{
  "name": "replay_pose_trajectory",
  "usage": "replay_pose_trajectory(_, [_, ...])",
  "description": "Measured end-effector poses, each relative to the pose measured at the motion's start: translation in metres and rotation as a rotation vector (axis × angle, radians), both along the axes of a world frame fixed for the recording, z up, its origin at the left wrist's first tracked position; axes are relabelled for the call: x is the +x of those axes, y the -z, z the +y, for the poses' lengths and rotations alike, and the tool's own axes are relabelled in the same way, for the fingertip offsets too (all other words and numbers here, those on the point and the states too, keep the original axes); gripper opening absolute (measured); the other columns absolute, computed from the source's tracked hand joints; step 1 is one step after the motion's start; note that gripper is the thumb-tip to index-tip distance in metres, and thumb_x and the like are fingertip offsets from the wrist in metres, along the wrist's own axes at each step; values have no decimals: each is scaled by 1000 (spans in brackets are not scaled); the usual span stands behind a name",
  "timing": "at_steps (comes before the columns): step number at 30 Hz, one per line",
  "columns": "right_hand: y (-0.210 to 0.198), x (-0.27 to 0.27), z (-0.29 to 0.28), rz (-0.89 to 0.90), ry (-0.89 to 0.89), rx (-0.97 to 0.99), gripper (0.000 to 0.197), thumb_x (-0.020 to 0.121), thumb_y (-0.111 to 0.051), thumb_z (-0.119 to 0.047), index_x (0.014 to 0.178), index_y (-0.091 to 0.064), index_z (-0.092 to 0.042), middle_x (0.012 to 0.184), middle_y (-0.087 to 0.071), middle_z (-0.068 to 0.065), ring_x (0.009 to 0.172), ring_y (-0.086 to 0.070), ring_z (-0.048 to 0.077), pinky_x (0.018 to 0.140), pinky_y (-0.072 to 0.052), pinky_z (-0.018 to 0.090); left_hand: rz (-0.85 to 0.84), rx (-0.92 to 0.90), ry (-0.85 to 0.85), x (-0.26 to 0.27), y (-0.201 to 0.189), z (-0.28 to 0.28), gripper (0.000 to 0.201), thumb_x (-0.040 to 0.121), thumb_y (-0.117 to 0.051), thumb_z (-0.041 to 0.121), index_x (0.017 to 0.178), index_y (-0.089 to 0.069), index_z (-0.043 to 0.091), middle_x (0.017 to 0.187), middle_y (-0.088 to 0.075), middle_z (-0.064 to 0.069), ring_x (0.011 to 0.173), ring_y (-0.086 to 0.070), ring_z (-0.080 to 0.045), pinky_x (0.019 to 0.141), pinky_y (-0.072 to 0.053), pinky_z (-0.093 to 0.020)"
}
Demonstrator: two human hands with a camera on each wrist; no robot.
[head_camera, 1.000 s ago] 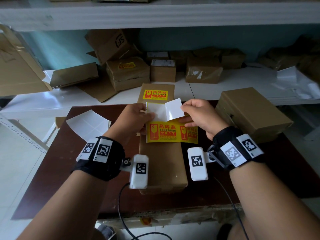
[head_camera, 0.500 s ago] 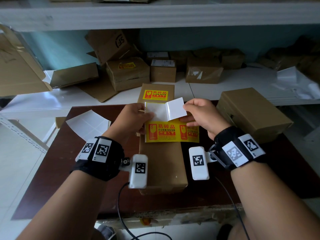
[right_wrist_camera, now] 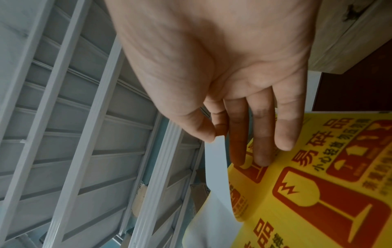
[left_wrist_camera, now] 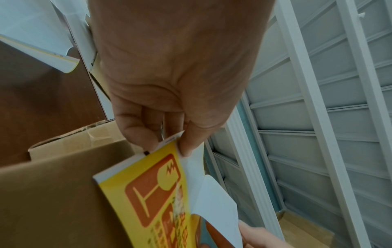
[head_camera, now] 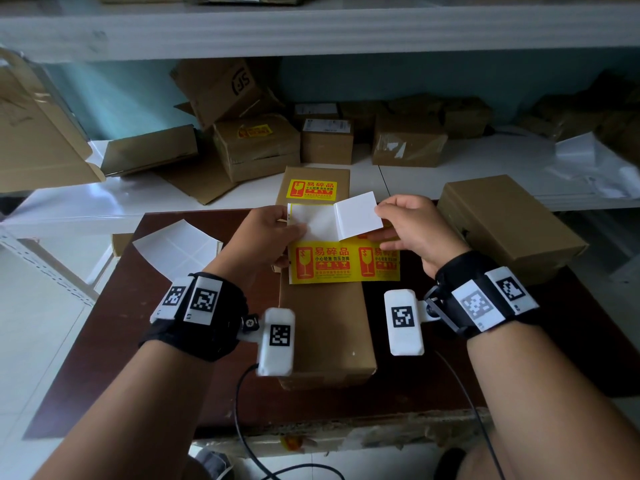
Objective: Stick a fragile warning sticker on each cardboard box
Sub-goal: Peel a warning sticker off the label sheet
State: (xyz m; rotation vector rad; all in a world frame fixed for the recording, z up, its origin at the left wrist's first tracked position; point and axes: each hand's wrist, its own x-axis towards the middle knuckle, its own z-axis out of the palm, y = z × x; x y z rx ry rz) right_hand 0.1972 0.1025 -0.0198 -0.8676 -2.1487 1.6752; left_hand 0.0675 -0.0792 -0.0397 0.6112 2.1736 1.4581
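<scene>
A yellow fragile-sticker sheet (head_camera: 343,263) hangs over a long cardboard box (head_camera: 325,327) on the brown table (head_camera: 114,334). My left hand (head_camera: 266,237) pinches the sheet's left edge between thumb and fingers (left_wrist_camera: 135,132). My right hand (head_camera: 412,226) pinches a half-peeled sticker (head_camera: 356,216), white underside up, between thumb and forefinger; its other fingers (right_wrist_camera: 260,142) lie straight on the sheet (right_wrist_camera: 318,193). Beyond the sheet a box top carries a stuck yellow sticker (head_camera: 313,188). A plain box (head_camera: 502,223) stands to the right.
A white backing sheet (head_camera: 176,244) lies on the table's left corner. Behind, a white shelf (head_camera: 485,157) holds several cardboard boxes, one (head_camera: 256,147) with a yellow sticker. Another shelf board (head_camera: 311,32) runs overhead. Cables hang at the table's front edge.
My right hand has pulled the sticker further off the sheet to the right, so more white underside shows. The left hand keeps its pinch on the sheet's edge.
</scene>
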Motion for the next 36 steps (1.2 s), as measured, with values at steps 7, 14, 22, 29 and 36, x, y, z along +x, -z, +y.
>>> replay_pose_trajectory(7, [-2, 2, 1, 7, 11, -5, 16, 100, -51, -18, 100, -65, -11, 99, -71, -1, 83, -72, 17, 80, -57, 37, 22, -19, -6, -2, 1, 0, 11, 97, -61, 18, 103, -69, 13, 79, -72, -7, 57, -63, -12, 49, -51, -24])
replay_pose_trajectory(14, [-2, 3, 2, 6, 22, -12, 16, 100, -51, -18, 99, -65, -12, 97, -71, -1, 86, -73, 20, 84, -58, 41, 66, -44, -10, -2, 0, 0, 10, 97, -61, 18, 102, -68, 14, 79, -71, -6, 56, -63, -11, 47, -51, -20])
replay_pose_trajectory(22, [1, 4, 5, 6, 31, -28, 14, 101, -50, -16, 97, -63, -13, 97, -71, -1, 83, -72, 19, 77, -56, 35, 65, -35, -19, -4, 1, -1, 11, 97, -61, 18, 104, -69, 15, 86, -74, -9, 66, -68, -16, 57, -56, -31])
replay_pose_trajectory(29, [1, 5, 11, 16, 47, -48, 15, 101, -50, -16, 93, -63, -15, 98, -71, 2, 87, -72, 23, 79, -57, 37, 40, -10, -25, -7, 3, -3, 10, 96, -61, 15, 97, -69, 20, 79, -73, -4, 55, -67, -9, 51, -55, -28])
replay_pose_trajectory(36, [-1, 8, 16, 33, 70, -63, 14, 101, -48, -16, 98, -61, -12, 103, -70, 6, 84, -72, 21, 79, -56, 37, 18, 10, -32, -7, 2, -4, 10, 96, -61, 14, 98, -69, 20, 87, -75, -7, 63, -69, -14, 55, -57, -31])
